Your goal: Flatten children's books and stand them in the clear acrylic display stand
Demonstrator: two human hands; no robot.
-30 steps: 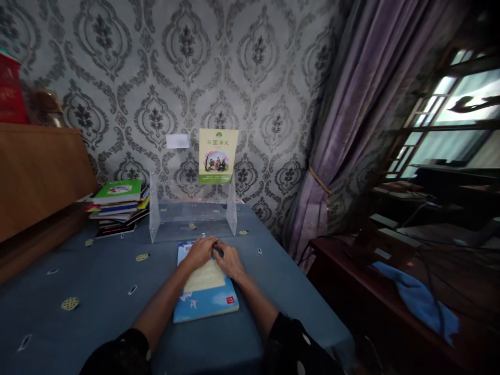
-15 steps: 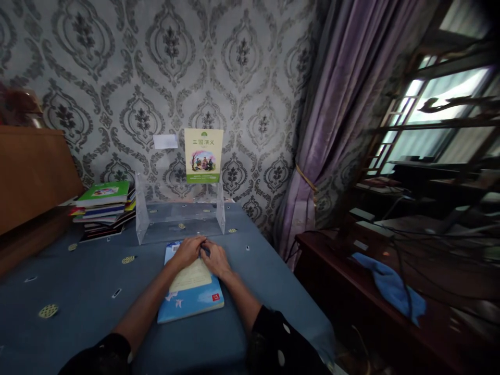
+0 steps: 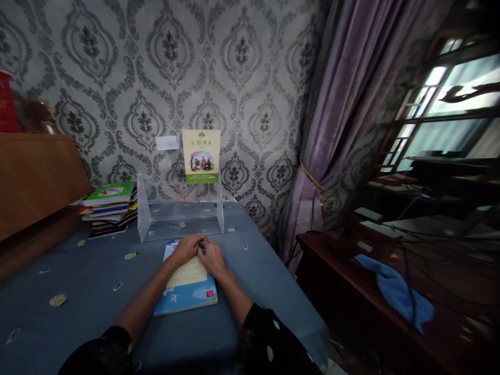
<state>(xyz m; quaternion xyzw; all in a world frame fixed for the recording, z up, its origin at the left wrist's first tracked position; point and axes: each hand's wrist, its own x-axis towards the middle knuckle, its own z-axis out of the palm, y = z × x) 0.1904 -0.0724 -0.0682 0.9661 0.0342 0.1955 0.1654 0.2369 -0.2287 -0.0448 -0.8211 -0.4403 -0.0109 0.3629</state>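
A blue book [image 3: 191, 296] with a pale yellow panel on its cover lies flat on the cloth-covered table. Both hands are at its far end. My left hand [image 3: 188, 249] lies over the upper part of the cover, its fingers bent towards the right. From the other side my right hand [image 3: 211, 256] curls over the far right corner. Their fingertips meet, and the undersides of the fingers are hidden. Just beyond stands a clear acrylic stand [image 3: 182, 211], with a yellow-green book [image 3: 201, 156] upright at its right and a small white card [image 3: 167, 142] at its left.
A stack of books [image 3: 109, 208] stands at the back left, near a wooden cabinet [image 3: 39, 179]. Patterned wallpaper rises behind the table [image 3: 89, 291]. To the right hang purple curtains [image 3: 332, 104], and a dark red desk [image 3: 332, 265] carries a blue cloth [image 3: 396, 289] and cables.
The camera view has shifted a little. The near end of the blue book appears slightly further left. Both hands keep their place at its far end.
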